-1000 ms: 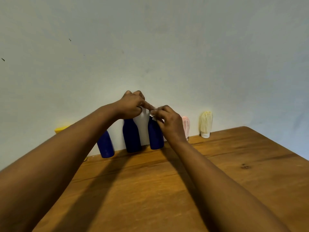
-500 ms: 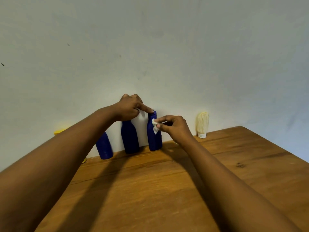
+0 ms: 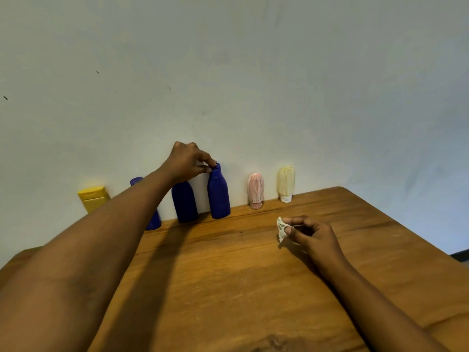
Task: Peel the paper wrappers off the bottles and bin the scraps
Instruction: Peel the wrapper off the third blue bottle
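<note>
My left grip (image 3: pixel 186 162) pinches top of blue bottle (image 3: pixel 218 194); my right grip (image 3: pixel 313 235) pinches paper scrap (image 3: pixel 281 228) over tabletop (image 3: pixel 228 275).

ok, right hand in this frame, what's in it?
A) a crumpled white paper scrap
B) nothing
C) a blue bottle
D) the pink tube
A: the right hand pinches a crumpled white paper scrap over the table, while the left hand is the one pinching the top of the blue bottle.

3 upright blue bottles (image 3: pixel 218 194) side by side, crumpled white scrap (image 3: pixel 281 228) apart
</note>
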### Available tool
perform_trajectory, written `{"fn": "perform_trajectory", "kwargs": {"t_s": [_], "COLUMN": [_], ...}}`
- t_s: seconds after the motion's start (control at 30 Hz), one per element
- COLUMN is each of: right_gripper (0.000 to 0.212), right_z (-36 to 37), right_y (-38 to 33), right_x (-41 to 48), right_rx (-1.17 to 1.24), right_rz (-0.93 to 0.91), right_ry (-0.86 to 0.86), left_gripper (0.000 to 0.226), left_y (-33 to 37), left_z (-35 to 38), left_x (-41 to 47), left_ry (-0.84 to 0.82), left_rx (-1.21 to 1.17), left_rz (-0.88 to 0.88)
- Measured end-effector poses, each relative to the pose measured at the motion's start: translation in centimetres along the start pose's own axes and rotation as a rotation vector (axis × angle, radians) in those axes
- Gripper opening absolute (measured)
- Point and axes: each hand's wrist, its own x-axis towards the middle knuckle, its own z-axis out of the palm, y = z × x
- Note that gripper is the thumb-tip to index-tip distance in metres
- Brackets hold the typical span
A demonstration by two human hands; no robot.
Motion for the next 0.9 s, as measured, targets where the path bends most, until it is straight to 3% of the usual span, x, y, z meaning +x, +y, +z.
{"fn": "perform_trajectory", "kwargs": {"t_s": [0.53, 0.73, 0.8, 0.9], "right_gripper": [0.022, 0.022, 0.022, 0.021], "right_z": [-1.0, -1.9, -2.8, -4.3], "right_y": [0.3, 0.3, 0.2, 0.1], "right_x": [0.8, 1.3, 1.6, 2.1], "right_rx": [0.112, 0.144, 0.129, 0.163], "right_rz": [0.018, 0.019, 0.009, 0.005], "right_ry": [0.081, 0.161, 0.21, 0.287], "left_gripper": [0.027, 0.043, 0.046, 0.052], "left_y": [0.1, 1.4, 3.1, 6.7], "left_z": [0.4, -0.7, -0.9, -0.5], "left_x": [-0.8, -1.0, -0.8, 0.4], "left_ry": [0.098, 0.059, 0.075, -0.049], "left_rx": [-0.079, -0.385, -0.347, -0.132], "left_rz": [0.069, -0.082, -0.051, 0.069]}}
